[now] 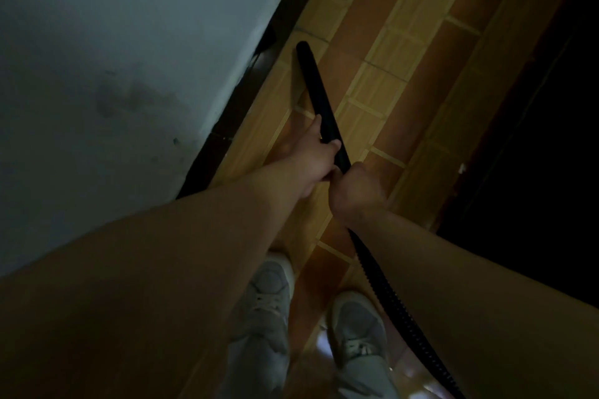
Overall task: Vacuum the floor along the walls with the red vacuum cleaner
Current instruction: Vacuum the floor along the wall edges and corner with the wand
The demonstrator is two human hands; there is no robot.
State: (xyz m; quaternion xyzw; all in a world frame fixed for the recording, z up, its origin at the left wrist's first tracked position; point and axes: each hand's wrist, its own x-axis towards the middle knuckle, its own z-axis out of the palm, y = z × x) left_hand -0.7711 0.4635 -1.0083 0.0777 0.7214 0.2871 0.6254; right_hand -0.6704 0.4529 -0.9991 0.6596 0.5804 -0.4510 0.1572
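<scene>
Head view: grey shoes (269,311) stand on the tiled floor (405,52) as a ribbed hose (382,282) runs under the right arm. The right hand (356,193) and, just ahead, the left hand (316,155) each grip the black tube (316,91). Its tip rests on the floor near the dark baseboard (227,113) of the wall (129,42).

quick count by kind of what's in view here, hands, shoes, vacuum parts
hands: 2, the left hand and right hand, both gripping the wand
shoes: 2, grey, a left shoe and right shoe
vacuum parts: 2, the black wand and the ribbed hose
total: 6
The red vacuum body is not in view.
</scene>
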